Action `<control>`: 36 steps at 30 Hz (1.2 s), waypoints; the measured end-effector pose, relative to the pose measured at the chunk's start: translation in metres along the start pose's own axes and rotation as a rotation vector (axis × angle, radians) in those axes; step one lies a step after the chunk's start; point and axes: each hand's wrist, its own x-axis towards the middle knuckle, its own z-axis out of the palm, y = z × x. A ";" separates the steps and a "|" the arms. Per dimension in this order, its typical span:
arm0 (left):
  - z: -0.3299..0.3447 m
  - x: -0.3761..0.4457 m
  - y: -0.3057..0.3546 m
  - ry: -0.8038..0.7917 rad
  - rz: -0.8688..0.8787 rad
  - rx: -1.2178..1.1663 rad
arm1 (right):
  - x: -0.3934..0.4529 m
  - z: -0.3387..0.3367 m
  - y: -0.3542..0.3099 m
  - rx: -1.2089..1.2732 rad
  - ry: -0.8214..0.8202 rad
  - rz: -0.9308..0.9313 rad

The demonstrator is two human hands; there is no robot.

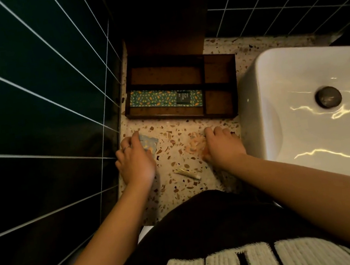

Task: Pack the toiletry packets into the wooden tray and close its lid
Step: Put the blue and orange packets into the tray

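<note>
Two bare hands rest palm-down on the speckled terrazzo table (170,137), forearms reaching forward. Left hand (135,161) covers a pale blue square packet (151,144), fingers curled on its edge; grip cannot be confirmed. Right hand (222,145) lies on a blurred orange-patterned clear packet (194,145), fingers together, hold unclear. Small cream tube-shaped item (187,173) lies between the wrists. Dark wooden compartment tray (220,104) sits beyond, lid (163,33) upright, holding a green patterned flat comb packet (164,98)
</note>
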 end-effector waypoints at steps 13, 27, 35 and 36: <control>-0.017 0.012 0.014 0.001 0.068 -0.541 | 0.008 -0.040 0.004 0.474 0.070 -0.023; -0.062 0.100 0.074 0.161 0.235 -0.572 | 0.083 -0.121 -0.024 0.477 0.309 -0.139; -0.042 0.107 0.066 0.076 0.252 -0.384 | 0.119 -0.096 -0.040 0.356 0.129 -0.118; -0.040 0.107 0.065 0.081 0.261 -0.358 | 0.120 -0.093 -0.042 0.341 0.105 -0.116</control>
